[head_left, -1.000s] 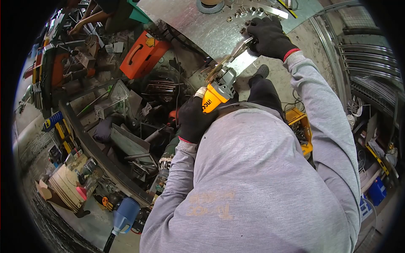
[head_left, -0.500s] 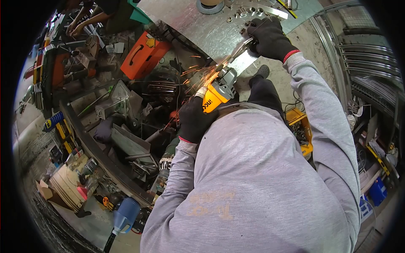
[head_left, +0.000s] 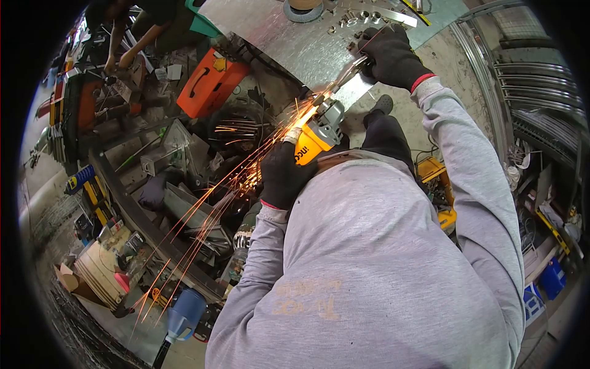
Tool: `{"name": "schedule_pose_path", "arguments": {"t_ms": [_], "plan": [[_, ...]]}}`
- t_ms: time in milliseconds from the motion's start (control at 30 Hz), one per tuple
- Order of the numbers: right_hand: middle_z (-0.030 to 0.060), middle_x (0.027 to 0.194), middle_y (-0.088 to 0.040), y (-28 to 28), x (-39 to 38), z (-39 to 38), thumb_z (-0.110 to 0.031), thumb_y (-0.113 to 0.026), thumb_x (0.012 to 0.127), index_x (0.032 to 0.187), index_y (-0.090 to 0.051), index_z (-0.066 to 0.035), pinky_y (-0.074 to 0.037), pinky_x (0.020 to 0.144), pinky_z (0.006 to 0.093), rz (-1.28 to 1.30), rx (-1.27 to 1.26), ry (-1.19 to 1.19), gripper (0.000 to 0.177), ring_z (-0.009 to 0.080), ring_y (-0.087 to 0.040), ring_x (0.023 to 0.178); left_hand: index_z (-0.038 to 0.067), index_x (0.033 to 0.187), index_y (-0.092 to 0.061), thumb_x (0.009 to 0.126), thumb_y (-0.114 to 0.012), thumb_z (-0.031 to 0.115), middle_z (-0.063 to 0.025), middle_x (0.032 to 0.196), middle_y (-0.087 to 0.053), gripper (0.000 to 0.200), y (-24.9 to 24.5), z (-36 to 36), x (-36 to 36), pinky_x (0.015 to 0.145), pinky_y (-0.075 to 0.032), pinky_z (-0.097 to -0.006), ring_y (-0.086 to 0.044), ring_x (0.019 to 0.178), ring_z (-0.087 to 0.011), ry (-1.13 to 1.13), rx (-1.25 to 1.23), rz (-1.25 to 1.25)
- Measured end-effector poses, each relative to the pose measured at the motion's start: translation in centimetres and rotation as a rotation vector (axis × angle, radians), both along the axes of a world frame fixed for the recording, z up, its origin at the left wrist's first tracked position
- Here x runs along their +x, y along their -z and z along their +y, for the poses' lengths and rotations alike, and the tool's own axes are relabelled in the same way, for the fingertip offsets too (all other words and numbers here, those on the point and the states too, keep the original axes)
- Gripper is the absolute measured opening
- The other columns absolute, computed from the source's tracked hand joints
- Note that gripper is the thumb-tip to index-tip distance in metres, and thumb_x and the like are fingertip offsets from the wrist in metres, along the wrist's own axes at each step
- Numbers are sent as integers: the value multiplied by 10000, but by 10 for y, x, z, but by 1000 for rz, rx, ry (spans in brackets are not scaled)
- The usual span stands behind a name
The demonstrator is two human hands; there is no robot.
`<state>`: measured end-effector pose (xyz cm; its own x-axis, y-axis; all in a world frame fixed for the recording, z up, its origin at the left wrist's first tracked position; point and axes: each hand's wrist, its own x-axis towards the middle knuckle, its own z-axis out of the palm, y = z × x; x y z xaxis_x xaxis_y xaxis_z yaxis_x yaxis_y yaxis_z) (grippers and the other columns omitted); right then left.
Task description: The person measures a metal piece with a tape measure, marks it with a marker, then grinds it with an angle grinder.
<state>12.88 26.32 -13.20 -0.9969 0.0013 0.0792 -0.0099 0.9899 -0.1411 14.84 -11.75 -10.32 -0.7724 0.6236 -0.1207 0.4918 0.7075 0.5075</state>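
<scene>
In the head view my left hand [head_left: 285, 177], in a black glove, is wrapped around a yellow angle grinder [head_left: 312, 145] held close to my waist. Bright sparks stream from the grinder's disc side down to the left. My right hand [head_left: 393, 59], also gloved, is closed at the edge of the metal-topped table [head_left: 289, 55]. It grips a narrow shiny metal piece [head_left: 350, 71] that points toward the grinder; its exact kind and the contact spot are hidden by glare and sparks.
Small metal rings [head_left: 364, 16] and a round abrasive disc [head_left: 303, 10] lie on the table. An orange toolbox [head_left: 212, 83] stands left of it. A yellow crate [head_left: 437, 184] is by my leg. Another person's hands [head_left: 120, 61] are at upper left; a blue jug [head_left: 186, 310] sits lower left.
The spark stream has grown much longer and brighter, now reaching the floor at lower left. Both my hands stay nearly in place. The other person's arms have shifted slightly.
</scene>
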Motion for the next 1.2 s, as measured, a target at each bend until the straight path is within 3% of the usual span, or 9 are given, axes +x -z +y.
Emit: {"name": "schedule_pose_path", "arguments": {"t_ms": [133, 333, 400, 533, 633, 733, 833, 1000, 1200], "plan": [[59, 1260, -706, 1, -3, 1, -269, -793, 836, 1160, -761, -213, -436, 1047, 528, -79, 30, 3, 331, 324, -677, 1173, 26, 1380, -686, 716, -928, 267, -196, 1089, -770, 746, 0, 2, 0, 822, -616, -459, -770, 941, -369, -8, 56, 15], [38, 1238, -712, 2, 1, 0, -249, -790, 832, 1163, -766, -212, -386, 1144, 518, 69, 0, -14, 334, 319, -677, 1160, 44, 1362, -696, 722, -927, 308, -149, 928, -734, 730, 0, 1, -2, 696, -582, -448, -737, 809, -337, 24, 88, 61], [41, 1232, -717, -5, 0, -2, -244, -795, 827, 1162, -766, -208, -388, 1140, 518, -79, 8, 15, 338, 311, -676, 1167, 44, 1375, -695, 728, -924, 311, -149, 899, -734, 737, 1, 1, -2, 696, -586, -443, -740, 798, -338, 24, 70, 57], [50, 1237, -728, -8, -2, -2, -230, -790, 831, 1170, -767, -209, -385, 1146, 517, -44, -5, 4, 341, 316, -691, 1152, 50, 1395, -693, 743, -918, 314, -155, 916, -743, 739, -2, 3, -1, 710, -592, -445, -749, 816, -335, 13, 63, 63], [53, 1229, -729, -12, -4, -5, -232, -795, 828, 1167, -768, -207, -378, 1158, 522, -274, 10, 74, 341, 323, -696, 1137, 54, 1411, -689, 755, -916, 319, -155, 948, -755, 743, 0, 2, 0, 719, -596, -445, -756, 833, -333, 20, 89, 83], [57, 1244, -726, -1, 0, -1, -236, -793, 830, 1170, -765, -207, -374, 1169, 526, 6, -3, 6, 342, 322, -684, 1163, 59, 1430, -679, 768, -914, 325, -156, 995, -765, 751, 1, 1, 2, 738, -603, -447, -763, 865, -335, -14, 58, 28], [59, 1282, -715, -14, -1, -4, -248, -794, 834, 1190, -762, -212, -359, 1186, 535, -190, 17, 59, 360, 310, -651, 1238, 59, 1429, -677, 772, -917, 333, -159, 991, -764, 751, 2, 0, 0, 749, -604, -448, -765, 873, -336, 13, 19, 35], [73, 1286, -726, -8, 2, -1, -241, -778, 843, 1221, -760, -217, -352, 1189, 537, -54, 41, 4, 379, 321, -676, 1219, 40, 1397, -685, 775, -922, 349, -170, 985, -760, 734, 2, -1, -1, 754, -601, -456, -761, 866, -350, 28, 28, 41], [70, 1245, -734, -7, -2, 0, -231, -759, 843, 1187, -777, -207, -377, 1167, 520, -172, -15, 33, 345, 320, -681, 1201, 18, 1256, -711, 785, -915, 346, -174, 929, -735, 610, 0, 0, -2, 719, -579, -473, -737, 815, -366, 41, 48, 42]]}}
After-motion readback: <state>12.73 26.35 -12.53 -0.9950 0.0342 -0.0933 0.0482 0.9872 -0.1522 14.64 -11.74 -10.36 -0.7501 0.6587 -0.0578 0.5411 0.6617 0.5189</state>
